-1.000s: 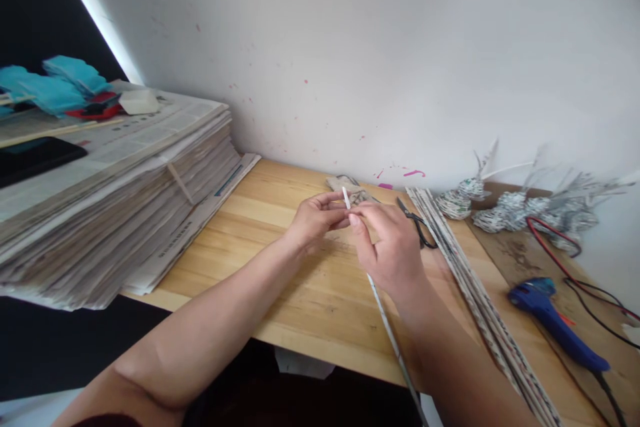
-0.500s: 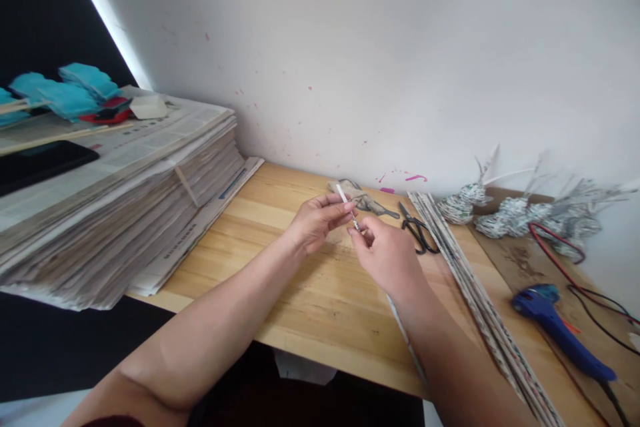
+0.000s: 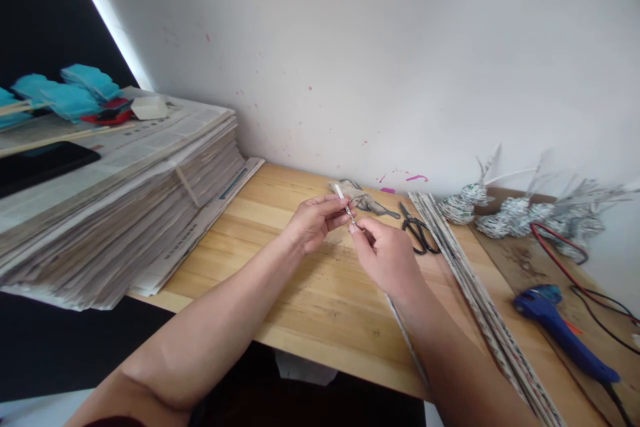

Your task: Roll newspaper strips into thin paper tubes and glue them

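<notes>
Pale wood [image 3: 310, 313] is stretching below a speckled wall [image 3: 310, 47], and the thin tube [image 3: 340, 191] is slanting above it. The left hand [image 3: 315, 223] is pinching near its white tip, thumb and fingers nearly closed; the right hand [image 3: 387, 257] is curling in just below, seemingly gripping the printed part — its fingertips are partly hidden. A light, even pinch is best for not flattening the paper, with both grips lining up so it isn't kinking between them. Rag [image 3: 370, 203] and scissors [image 3: 421, 237] are lying beyond — well off the fingers.
</notes>
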A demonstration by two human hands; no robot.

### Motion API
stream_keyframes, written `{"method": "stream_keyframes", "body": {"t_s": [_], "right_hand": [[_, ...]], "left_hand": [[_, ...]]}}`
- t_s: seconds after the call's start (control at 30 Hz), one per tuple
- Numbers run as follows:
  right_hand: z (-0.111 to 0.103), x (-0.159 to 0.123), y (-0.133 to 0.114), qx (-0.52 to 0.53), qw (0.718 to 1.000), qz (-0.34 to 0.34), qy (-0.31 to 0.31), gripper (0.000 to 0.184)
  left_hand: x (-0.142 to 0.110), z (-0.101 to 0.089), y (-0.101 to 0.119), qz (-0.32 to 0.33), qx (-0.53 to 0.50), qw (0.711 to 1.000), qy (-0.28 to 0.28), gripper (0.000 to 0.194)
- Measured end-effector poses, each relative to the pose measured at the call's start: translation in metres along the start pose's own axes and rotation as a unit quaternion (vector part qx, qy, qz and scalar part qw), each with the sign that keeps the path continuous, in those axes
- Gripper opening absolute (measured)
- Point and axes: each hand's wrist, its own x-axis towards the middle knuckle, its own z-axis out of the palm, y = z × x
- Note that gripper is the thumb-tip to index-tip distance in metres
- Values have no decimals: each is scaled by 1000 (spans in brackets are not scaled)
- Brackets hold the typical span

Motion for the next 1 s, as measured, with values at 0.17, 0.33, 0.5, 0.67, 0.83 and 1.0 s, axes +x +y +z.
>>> {"method": "stream_keyframes", "body": {"t_s": [0.17, 0.33, 0.5, 0.67, 0.83, 1.0], "right_hand": [[-2, 3, 1, 150, 984, 71, -59, 30], [-1, 7, 6, 357, 912, 149, -140, 32], [0, 9, 6, 391, 897, 160, -128, 34], [2, 4, 6, 138, 988, 69, -9, 30], [4, 1, 7, -74, 995, -35, 55, 27], [4, 1, 9, -156, 984, -49, 69, 24]], "left_hand": [[2, -3, 3, -32, -24, 999, -21, 8], [3, -7, 4, -52, -47, 995, -73, 10], [0, -3, 3, -55, -42, 993, -95, 20], [0, 0, 1, -77, -23, 997, 3, 22], [3, -1, 0, -62, -20, 998, 14, 21], [1, 0, 0, -47, -23, 999, 3, 20]]}}
